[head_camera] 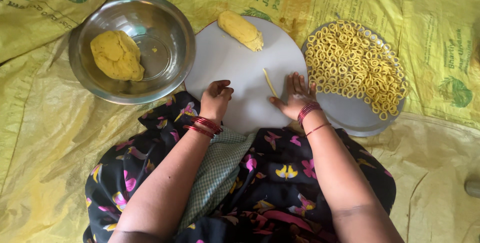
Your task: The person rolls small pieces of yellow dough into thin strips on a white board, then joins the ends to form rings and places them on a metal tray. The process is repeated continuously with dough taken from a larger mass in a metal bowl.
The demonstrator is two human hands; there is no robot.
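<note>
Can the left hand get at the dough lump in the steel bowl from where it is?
Probably yes. The left hand rests on the white board, right beside the steel bowl; the dough lump lies uncovered with nothing between.

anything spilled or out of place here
Nothing stands out. The thin yellow dough strip lies on the round white board beside the right hand; the small yellow dough rings stay heaped on the round metal plate. Only a tiny dough crumb sits loose inside the steel bowl.
</note>
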